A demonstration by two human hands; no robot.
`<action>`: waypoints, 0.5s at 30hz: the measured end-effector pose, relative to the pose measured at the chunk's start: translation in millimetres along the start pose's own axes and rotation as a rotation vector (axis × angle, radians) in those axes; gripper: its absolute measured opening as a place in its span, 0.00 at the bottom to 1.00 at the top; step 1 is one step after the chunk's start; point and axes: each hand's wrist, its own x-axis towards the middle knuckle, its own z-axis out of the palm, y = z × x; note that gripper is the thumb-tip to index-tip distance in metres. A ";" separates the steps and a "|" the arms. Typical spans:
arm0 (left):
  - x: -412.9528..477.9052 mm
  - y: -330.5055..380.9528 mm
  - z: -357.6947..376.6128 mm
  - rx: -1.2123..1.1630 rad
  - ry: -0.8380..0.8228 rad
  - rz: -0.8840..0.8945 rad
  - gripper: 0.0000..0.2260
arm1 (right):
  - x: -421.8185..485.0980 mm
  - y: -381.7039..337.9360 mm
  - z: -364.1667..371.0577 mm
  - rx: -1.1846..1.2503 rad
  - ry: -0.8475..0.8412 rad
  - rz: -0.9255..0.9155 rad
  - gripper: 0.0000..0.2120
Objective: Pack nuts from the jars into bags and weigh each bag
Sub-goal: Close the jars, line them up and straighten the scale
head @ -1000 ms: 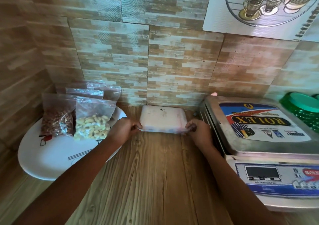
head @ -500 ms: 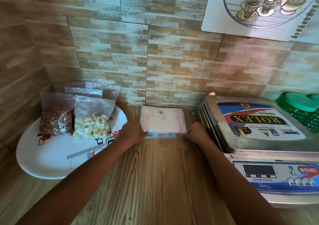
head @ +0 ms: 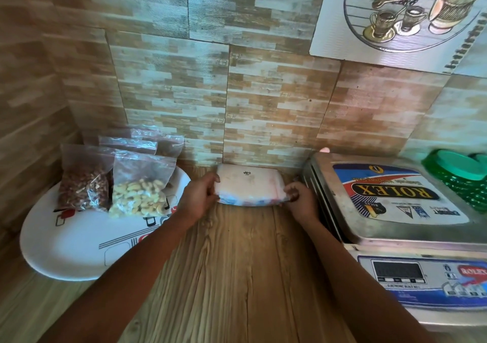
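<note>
A tiled wall (head: 171,92) in a brick pattern rises behind a wood-grain table (head: 237,277). On the right side of the table stands a metal weighing scale (head: 395,205) with a printed label on its pan; its display faces the person and looks dark. On the left a white plate (head: 66,250) overhangs the table edge. A flat pack of empty bags (head: 249,184) lies between plate and scale, its far edge close to the wall.

On the far part of the plate stand several filled clear bags: a bag of cashews (head: 139,197) in front, a bag of brown nuts (head: 81,184) touching it on its left, and more bags behind, their contents hidden. A green jar (head: 461,176) with a green lid sits behind the scale at the right edge.

The left hand (head: 200,197) grips the pack's left end, fingers curled round the edge. The right hand (head: 300,200) pinches the pack's right end with bent fingers, just beside the scale.
</note>
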 end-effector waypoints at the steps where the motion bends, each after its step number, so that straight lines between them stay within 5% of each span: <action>1: 1.4 -1.9 0.6 0.056 -0.016 0.047 0.15 | -0.2 0.5 2.6 -0.016 0.035 -0.029 0.08; 8: 18.8 3.8 -10.1 0.455 -0.051 0.221 0.09 | 10.3 4.8 14.0 -0.213 0.289 -0.243 0.11; 15: 21.8 7.7 -0.6 0.937 -0.416 0.372 0.09 | 12.0 18.3 15.3 -0.452 0.124 -0.348 0.10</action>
